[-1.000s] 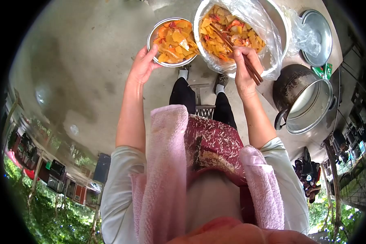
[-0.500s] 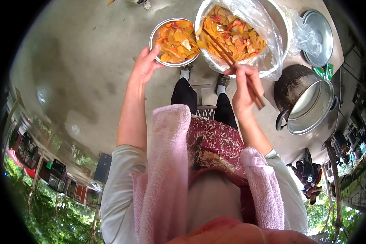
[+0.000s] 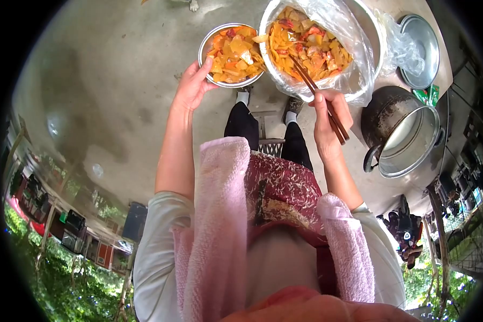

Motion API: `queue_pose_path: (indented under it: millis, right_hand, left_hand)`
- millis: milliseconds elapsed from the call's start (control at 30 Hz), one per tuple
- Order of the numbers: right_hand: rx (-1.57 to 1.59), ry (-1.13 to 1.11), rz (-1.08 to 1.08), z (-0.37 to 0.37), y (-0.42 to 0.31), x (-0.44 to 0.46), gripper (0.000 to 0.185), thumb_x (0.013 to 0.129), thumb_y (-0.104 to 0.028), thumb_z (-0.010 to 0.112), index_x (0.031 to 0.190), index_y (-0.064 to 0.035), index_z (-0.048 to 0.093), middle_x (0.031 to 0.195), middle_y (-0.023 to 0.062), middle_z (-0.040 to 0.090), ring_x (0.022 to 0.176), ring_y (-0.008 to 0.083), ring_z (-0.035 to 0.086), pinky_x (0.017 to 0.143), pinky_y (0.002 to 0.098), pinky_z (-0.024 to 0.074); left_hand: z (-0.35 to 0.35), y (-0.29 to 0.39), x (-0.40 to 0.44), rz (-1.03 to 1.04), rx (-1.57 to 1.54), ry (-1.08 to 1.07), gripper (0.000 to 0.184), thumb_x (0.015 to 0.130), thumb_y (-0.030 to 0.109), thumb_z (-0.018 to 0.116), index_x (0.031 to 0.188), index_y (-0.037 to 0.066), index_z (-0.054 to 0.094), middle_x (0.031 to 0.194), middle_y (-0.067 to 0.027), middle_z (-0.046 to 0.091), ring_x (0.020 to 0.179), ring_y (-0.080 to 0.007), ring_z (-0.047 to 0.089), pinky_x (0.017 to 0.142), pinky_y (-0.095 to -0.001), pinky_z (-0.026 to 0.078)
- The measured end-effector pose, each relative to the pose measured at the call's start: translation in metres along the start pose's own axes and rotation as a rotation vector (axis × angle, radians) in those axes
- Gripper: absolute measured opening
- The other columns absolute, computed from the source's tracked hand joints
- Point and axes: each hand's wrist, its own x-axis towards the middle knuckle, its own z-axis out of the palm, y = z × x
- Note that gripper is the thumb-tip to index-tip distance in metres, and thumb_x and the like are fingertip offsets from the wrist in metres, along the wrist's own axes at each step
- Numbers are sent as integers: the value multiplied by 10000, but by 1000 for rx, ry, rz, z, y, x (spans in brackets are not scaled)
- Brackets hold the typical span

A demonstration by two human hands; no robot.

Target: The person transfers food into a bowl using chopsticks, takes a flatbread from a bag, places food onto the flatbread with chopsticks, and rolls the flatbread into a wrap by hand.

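Observation:
My left hand [image 3: 195, 85] grips the near left rim of a round metal bowl [image 3: 203, 40], thumb over the edge. Orange and yellow vegetable slices [image 3: 233, 52] with red bits fill it. My right hand [image 3: 330, 115] is closed around a pair of brown chopsticks [image 3: 304, 75], whose tips reach into similar sliced vegetables [image 3: 314, 45]. Those lie in a large basin [image 3: 266, 16] lined with a clear plastic bag [image 3: 354, 32]. The bowl stands right beside the basin's left rim, where one pale slice [image 3: 260, 38] pokes out over the edge.
A dark, worn pot [image 3: 383, 112] with a pale inside lies right of my right hand. Behind it are a metal lid [image 3: 426, 53], a crumpled plastic bag [image 3: 405, 51] and a green packet [image 3: 426, 95]. An animal's paw [image 3: 194, 6] shows on the concrete floor [image 3: 129, 80].
My right hand has shifted slightly right and toward me, and the chopstick tips have moved from the basin's left edge further into its vegetables. The left hand and bowl stay nearly still.

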Motion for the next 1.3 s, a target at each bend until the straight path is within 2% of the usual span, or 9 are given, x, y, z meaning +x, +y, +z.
queue_pose_path:
  millis: [333, 467, 533, 600, 767, 800, 900, 1033, 1300]
  right_hand:
    - [281, 2, 47, 19, -4, -5, 116, 917, -81, 603, 937, 31, 627, 808, 97, 629, 739, 164, 639, 711, 273, 486]
    - [82, -42, -189, 17, -14, -13, 92, 898, -77, 616, 944, 1, 632, 843, 113, 648, 762, 212, 644, 702, 295, 504]
    - [58, -79, -268, 17, -30, -22, 122, 918, -91, 584, 982, 11, 602, 866, 132, 659, 804, 216, 636, 748, 307, 489]
    - [74, -143, -387, 17, -44, -26, 112, 912, -94, 590, 969, -1, 613, 872, 153, 653, 819, 242, 647, 707, 314, 507]
    - [-97, 13, -308, 9, -33, -20, 87, 905, -79, 603, 950, -5, 605, 870, 128, 648, 761, 216, 632, 685, 300, 496]
    - [-121, 47, -231, 7, -26, -16, 77, 848, -50, 665, 911, -22, 633, 852, 118, 645, 747, 239, 634, 673, 313, 512]
    - [8, -11, 17, 6, -4, -11, 77, 860, -44, 659, 897, 17, 630, 801, 112, 628, 711, 209, 605, 672, 283, 484]
    - [102, -32, -66, 18, 11, -12, 76, 866, -50, 656, 905, 12, 640, 803, 109, 633, 741, 196, 612, 684, 283, 485]
    - [-109, -154, -384, 12, -26, -30, 189, 811, -91, 699, 984, -59, 630, 923, 107, 641, 785, 264, 641, 656, 336, 518]
  left_hand:
    - [2, -2, 0, 9, -7, -3, 482, 968, 300, 548, 1291, -44, 448, 1232, -172, 582, 1088, -257, 616, 893, -435, 549]
    - [3, -1, -1, 8, -10, -4, 480, 971, 295, 543, 1295, -45, 445, 1240, -174, 577, 1097, -261, 612, 903, -440, 544]
    - [3, -2, -1, 7, -17, -5, 481, 971, 295, 542, 1296, -46, 443, 1246, -175, 573, 1100, -262, 610, 906, -442, 542]
    - [3, -2, 0, 6, -23, -6, 482, 972, 295, 540, 1297, -47, 441, 1251, -176, 571, 1103, -263, 609, 908, -445, 541]
    - [4, -3, 0, 7, -34, 2, 487, 972, 296, 541, 1298, -50, 437, 1251, -180, 570, 1108, -266, 606, 910, -446, 539]
    - [3, -3, 0, 10, -35, -3, 490, 970, 296, 543, 1297, -53, 437, 1246, -181, 572, 1105, -266, 608, 909, -444, 540]
    - [1, -5, 1, 10, -51, -16, 495, 959, 294, 565, 1289, -53, 442, 1224, -179, 580, 1081, -260, 619, 882, -435, 554]
    - [-2, -9, 5, 11, -76, -34, 498, 942, 291, 598, 1281, -43, 449, 1194, -171, 589, 1039, -249, 638, 829, -422, 579]
    - [2, -6, 2, 17, -79, -22, 488, 952, 290, 579, 1280, -47, 449, 1204, -173, 588, 1052, -255, 633, 856, -432, 566]
